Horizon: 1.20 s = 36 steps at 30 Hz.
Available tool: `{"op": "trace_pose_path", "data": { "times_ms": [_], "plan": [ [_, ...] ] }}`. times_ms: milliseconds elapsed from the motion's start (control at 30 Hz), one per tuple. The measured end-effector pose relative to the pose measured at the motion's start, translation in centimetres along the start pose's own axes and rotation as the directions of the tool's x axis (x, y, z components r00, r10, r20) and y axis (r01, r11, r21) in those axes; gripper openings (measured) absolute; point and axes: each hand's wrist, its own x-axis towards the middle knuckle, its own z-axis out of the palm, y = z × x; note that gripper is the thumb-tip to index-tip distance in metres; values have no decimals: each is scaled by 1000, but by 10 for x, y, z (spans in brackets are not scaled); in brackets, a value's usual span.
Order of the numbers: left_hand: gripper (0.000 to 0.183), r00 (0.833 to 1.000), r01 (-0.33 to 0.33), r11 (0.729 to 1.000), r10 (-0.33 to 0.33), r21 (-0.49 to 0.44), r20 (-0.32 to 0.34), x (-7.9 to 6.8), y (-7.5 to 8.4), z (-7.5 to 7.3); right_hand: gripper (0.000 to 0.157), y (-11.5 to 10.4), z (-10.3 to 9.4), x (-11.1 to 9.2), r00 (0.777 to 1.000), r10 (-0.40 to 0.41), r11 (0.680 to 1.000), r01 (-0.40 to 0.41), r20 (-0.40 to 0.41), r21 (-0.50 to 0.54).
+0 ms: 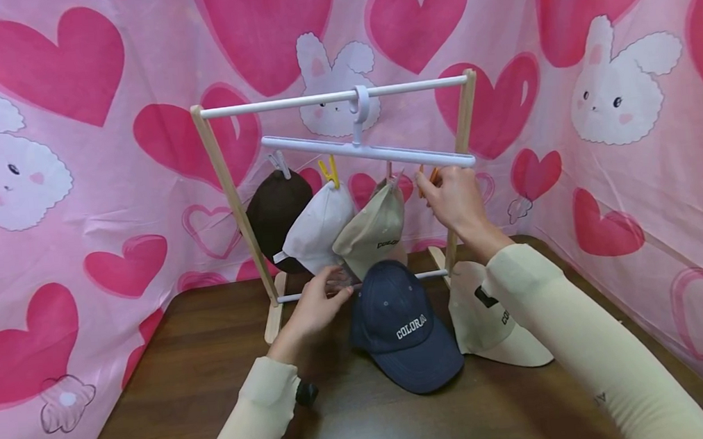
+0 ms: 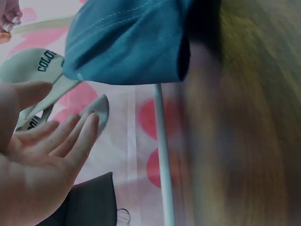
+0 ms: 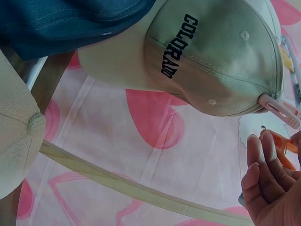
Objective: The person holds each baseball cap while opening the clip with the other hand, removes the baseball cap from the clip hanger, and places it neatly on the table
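My right hand (image 1: 459,196) pinches an orange clothespin (image 3: 283,145) below the low right end of the tilted white hanger (image 1: 320,146). Beside it hangs a beige cap (image 3: 211,66) with dark lettering, held by a pink clothespin (image 3: 281,111). Farther left hang a white cap (image 1: 320,219) on a yellow clothespin (image 1: 334,171) and a dark brown cap (image 1: 272,209) on a grey clothespin (image 1: 283,165). With fingers loosely extended and holding nothing, my left hand (image 1: 315,303) hovers in front of the white cap, left of a navy cap (image 1: 388,314) on the table.
A wooden rack with a white top rod (image 1: 278,104) carries the hanger. Its right post (image 1: 463,119) stands close to my right hand. A cream cap (image 1: 468,303) rests on the brown table (image 1: 208,371), under my right forearm. Pink printed cloth (image 1: 144,70) surrounds the table.
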Motion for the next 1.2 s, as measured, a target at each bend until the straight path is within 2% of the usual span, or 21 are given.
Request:
{"op": "trace_pose_path", "data": {
  "times_ms": [167, 233, 400, 700, 967, 1200],
  "plan": [
    [51, 997, 2, 999, -5, -42, -74, 7, 6, 0, 45, 1, 1, 1, 1000, 7, 1000, -7, -4, 4],
    [51, 995, 25, 998, -31, -64, -90, 9, 9, 0, 45, 1, 1, 1, 1000, 9, 1000, -9, -4, 3],
    [50, 992, 34, 995, -45, -93, -116, 15, 13, 1, 44, 0, 1, 0, 1000, 14, 1000, -14, -13, 15],
    [43, 986, -7, 988, -20, -157, -168, 26, 17, 2, 46, 1, 0, 1, 999, 24, 1000, -24, -33, 7],
    [36, 977, -24, 990, -7, -140, -214, 31, 21, 2, 45, 4, 1, -2, 999, 30, 1000, -30, -33, -5],
    [17, 965, -63, 993, 35, -103, -260, 37, 26, 1, 41, 6, 2, 2, 997, -36, 999, 38, -67, 29]
  ]
}}
